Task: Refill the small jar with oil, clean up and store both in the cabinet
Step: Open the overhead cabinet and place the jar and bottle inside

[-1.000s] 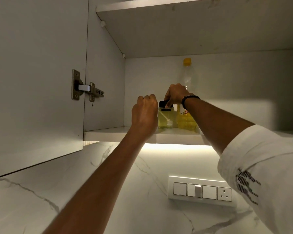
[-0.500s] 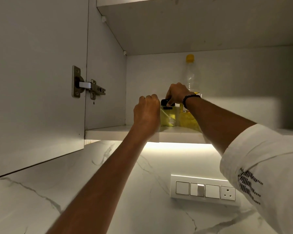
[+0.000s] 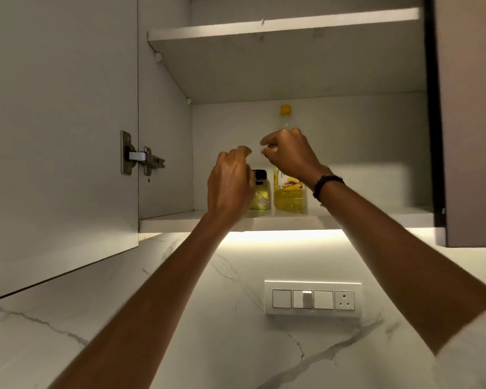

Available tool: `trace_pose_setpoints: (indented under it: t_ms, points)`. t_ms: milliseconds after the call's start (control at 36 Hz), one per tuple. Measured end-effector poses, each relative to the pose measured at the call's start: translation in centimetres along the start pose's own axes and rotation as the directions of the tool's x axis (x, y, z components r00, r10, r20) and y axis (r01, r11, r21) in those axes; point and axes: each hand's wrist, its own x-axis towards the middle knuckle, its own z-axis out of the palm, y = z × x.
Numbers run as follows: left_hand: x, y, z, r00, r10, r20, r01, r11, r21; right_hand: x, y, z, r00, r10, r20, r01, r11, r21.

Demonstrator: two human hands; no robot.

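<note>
Storing step all but done: jar and bottle stood on the cabinet shelf.

Nearest, both forearms were raised toward the open cabinet. The left hand (image 3: 230, 181) was seen loosely curled in front of the small jar (image 3: 260, 192), holding nothing; the right hand (image 3: 288, 153), fingers loosely bent, gripped nothing in front of the oil bottle (image 3: 289, 197). Both containers were seen upright, just beside each other, on the lower shelf (image 3: 362, 217). Next, the hands would be drawn clear and the door (image 3: 59, 122) swung shut, it was judged.
</note>
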Motion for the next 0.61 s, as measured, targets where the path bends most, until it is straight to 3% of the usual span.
trace_pose_setpoints:
  t_ms: [83, 222, 611]
  points:
    - [-1.6, 1.1, -1.2, 0.997, 0.026, -0.076, -0.031, 0.998, -0.053, -3.1, -1.8, -2.7, 0.995, 0.009, -0.104, 0.003, 0.993, 0.114]
    - [-4.4, 3.3, -4.0, 0.996, 0.043, -0.072, -0.052, 0.991, -0.126, -8.0, -4.7, -6.4, 0.985, 0.014, -0.171, 0.020, 0.980, 0.198]
    - [-12.4, 11.2, -17.3, 0.997, 0.021, -0.068, -0.038, 0.967, -0.251, -21.1, -14.8, -17.0, 0.973, 0.105, -0.207, -0.052, 0.968, 0.247]
